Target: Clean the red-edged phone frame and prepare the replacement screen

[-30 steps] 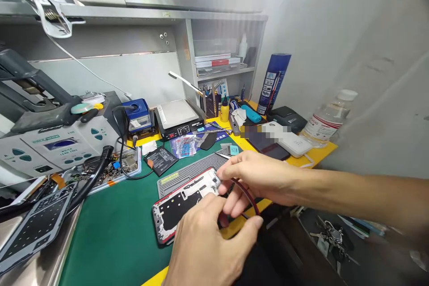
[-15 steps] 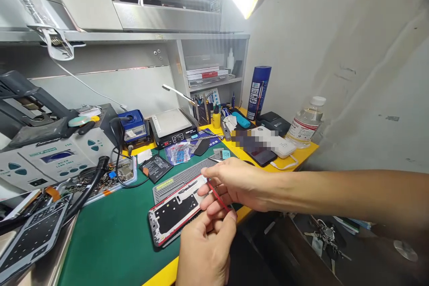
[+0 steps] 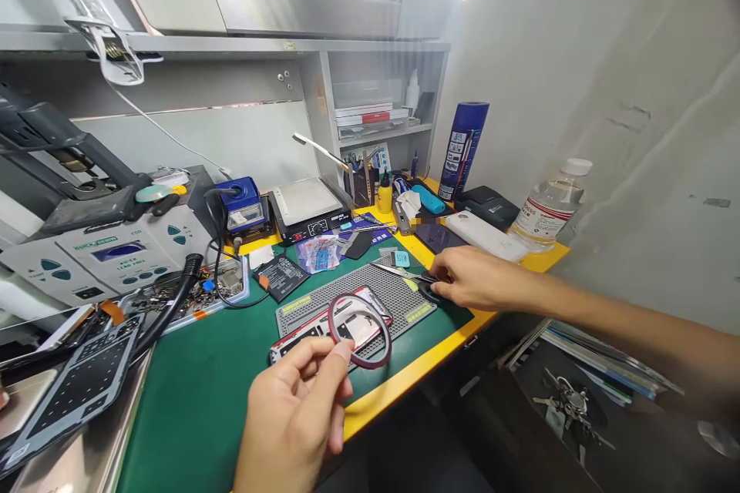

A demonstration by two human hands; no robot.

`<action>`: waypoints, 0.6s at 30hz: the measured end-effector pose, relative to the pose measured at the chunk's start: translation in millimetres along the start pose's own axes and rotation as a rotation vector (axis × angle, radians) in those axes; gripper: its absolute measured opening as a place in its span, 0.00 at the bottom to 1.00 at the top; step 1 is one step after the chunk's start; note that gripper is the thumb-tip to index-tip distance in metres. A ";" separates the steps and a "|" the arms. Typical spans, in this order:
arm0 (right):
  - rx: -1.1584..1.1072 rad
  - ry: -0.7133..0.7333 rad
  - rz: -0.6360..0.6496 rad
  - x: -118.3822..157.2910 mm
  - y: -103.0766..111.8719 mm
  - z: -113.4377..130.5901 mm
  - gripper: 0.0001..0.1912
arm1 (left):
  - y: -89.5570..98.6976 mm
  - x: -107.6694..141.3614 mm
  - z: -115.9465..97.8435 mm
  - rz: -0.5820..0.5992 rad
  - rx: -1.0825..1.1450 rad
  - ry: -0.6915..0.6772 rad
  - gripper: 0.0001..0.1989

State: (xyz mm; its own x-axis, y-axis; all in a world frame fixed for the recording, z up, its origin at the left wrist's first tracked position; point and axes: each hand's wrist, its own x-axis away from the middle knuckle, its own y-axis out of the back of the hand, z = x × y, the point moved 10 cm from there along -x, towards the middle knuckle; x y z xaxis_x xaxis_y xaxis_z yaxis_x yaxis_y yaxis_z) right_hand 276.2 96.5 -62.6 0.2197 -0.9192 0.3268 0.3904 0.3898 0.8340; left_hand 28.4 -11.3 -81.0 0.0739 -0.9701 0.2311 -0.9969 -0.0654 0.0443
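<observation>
My left hand (image 3: 309, 393) pinches a thin dark-red ring (image 3: 385, 350), which looks like a roll of tape, above the front of the mat. Beneath the ring lies a phone frame (image 3: 289, 340) with red edges and a black and silver inside, resting partly on a grey perforated pad (image 3: 347, 279). Farther right, my right hand (image 3: 454, 277) has its fingers closed at the black handles of scissors (image 3: 401, 272), whose blades point left over the pad.
A black battery (image 3: 280, 277), a plastic bag (image 3: 319, 253) and a hot plate (image 3: 309, 208) lie behind the pad. Soldering equipment (image 3: 116, 254) stands left. A clear bottle (image 3: 549, 208), white device (image 3: 486, 235) and blue can (image 3: 463, 150) are at the right.
My right hand has left the phone frame and moved right to the scissors. My left hand has shifted left, and the red ring now shows whole in it. The view has shifted slightly.
</observation>
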 end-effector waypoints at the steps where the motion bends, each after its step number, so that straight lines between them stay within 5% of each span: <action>1: 0.001 -0.011 -0.010 1.7 -3.0 -1.6 0.17 | 2.4 -2.2 0.5 0.004 -0.003 0.004 0.22; 10: -0.355 -0.085 -0.102 33.9 5.2 -15.2 0.15 | 10.1 -15.1 5.0 0.000 0.080 0.042 0.21; 13: -0.603 -0.108 0.026 69.8 -32.4 -10.8 0.20 | 9.8 -16.7 8.6 -0.001 0.093 0.059 0.20; 15: -0.757 -0.151 0.121 94.8 -75.4 -7.6 0.30 | 8.2 -18.0 10.3 0.014 0.108 0.072 0.20; 18: -1.304 -0.335 0.154 124.2 -145.3 -7.8 0.34 | 6.0 -20.6 11.0 0.036 0.119 0.081 0.20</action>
State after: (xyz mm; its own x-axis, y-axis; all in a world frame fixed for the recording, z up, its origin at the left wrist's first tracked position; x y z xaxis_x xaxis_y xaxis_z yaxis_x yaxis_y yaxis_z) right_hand 253.7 -73.9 -146.7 0.1842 -0.7579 0.6258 0.9791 0.0856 -0.1845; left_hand 20.6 5.7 -96.2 0.0349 -0.9507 0.3081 -0.9949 -0.0623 -0.0796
